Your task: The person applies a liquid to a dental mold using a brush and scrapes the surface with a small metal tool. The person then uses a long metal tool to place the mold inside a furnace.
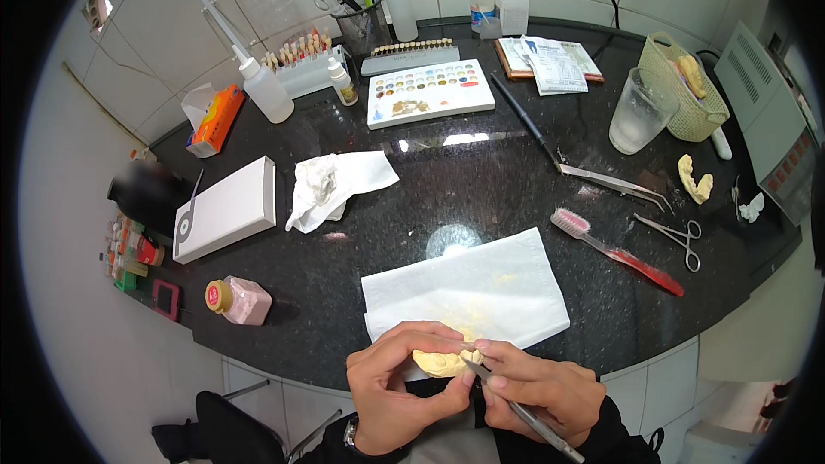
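Observation:
A yellow dental cast [439, 364] of a row of teeth sits between the fingers of my left hand [397, 387], which is closed round it at the desk's near edge. In my right hand [550, 391] is a slim metal carving knife [537, 424], gripped like a pen. Its tip meets the right end of the cast, and my right fingertips rest close by. Under and beyond my hands lies a folded white paper towel [468, 279] with yellow dust on it. My fingers hide part of the cast.
To the right lie a red toothbrush [619, 253], scissor-like forceps [679, 241], tweezers [614, 180] and another yellow cast [694, 179]. A glass [640, 112] stands behind them. At left are a pink powder jar [245, 301], a white box [225, 210] and crumpled tissue [318, 182]. A palette [430, 94] lies at the back.

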`<state>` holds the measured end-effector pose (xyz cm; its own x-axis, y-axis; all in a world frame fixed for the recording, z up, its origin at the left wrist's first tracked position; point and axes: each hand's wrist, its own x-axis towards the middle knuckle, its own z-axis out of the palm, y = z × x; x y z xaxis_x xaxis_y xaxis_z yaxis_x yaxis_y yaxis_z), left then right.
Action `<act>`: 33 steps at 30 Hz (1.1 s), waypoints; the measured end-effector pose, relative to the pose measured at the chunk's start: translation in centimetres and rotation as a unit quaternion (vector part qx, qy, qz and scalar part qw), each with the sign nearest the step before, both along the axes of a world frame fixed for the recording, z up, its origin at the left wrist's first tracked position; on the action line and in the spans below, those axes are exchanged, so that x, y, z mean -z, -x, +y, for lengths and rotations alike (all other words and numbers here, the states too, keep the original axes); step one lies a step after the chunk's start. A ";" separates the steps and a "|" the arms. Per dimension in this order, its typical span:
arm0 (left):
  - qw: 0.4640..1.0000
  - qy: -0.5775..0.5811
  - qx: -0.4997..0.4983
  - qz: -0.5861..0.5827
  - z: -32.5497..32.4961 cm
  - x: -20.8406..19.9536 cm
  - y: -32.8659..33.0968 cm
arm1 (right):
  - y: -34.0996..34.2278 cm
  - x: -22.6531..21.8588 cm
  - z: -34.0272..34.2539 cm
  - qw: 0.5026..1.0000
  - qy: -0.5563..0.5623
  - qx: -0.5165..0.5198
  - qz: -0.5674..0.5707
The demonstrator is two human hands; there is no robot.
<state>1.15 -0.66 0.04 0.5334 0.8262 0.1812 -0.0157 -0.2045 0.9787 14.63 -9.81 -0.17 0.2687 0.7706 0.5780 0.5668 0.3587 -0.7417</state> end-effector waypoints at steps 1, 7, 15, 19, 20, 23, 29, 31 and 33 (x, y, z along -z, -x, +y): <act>1.000 0.003 0.005 -0.002 0.1 0.1 0.1 | 0.0 0.1 0.0 1.000 -0.016 0.001 -0.004; 1.000 0.009 0.004 0.008 0.2 0.0 0.0 | 0.2 -0.1 0.2 1.000 -0.007 0.016 -0.018; 1.000 0.000 -0.004 0.011 0.1 0.0 -0.1 | 0.2 -1.1 -0.4 0.996 0.081 0.002 -0.037; 1.000 -0.006 -0.017 0.012 -0.1 0.0 -0.1 | -0.2 -1.5 -0.1 0.996 0.087 -0.003 -0.026; 1.000 -0.008 -0.021 0.013 -0.1 0.0 0.0 | -0.2 -1.2 0.0 0.998 0.056 -0.001 -0.015; 0.999 0.005 -0.033 0.013 -0.4 0.1 -0.2 | 0.1 0.5 -0.2 1.000 -0.004 -0.001 0.029; 1.000 0.018 0.005 -0.002 0.1 0.1 0.1 | 0.2 -0.4 0.0 1.000 0.016 0.012 -0.005; 1.000 0.012 0.006 0.002 0.2 0.1 0.1 | 0.2 -0.8 -0.1 0.999 0.038 0.007 -0.012; 1.000 0.009 0.005 0.003 0.1 0.0 0.0 | 0.2 -0.5 -0.1 0.999 0.031 0.005 -0.013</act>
<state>1.11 -0.53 0.01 0.5427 0.8240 0.1628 -0.0116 -0.1865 0.9824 14.41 -9.88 0.35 0.2611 0.8024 0.5367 0.5894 0.3078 -0.7469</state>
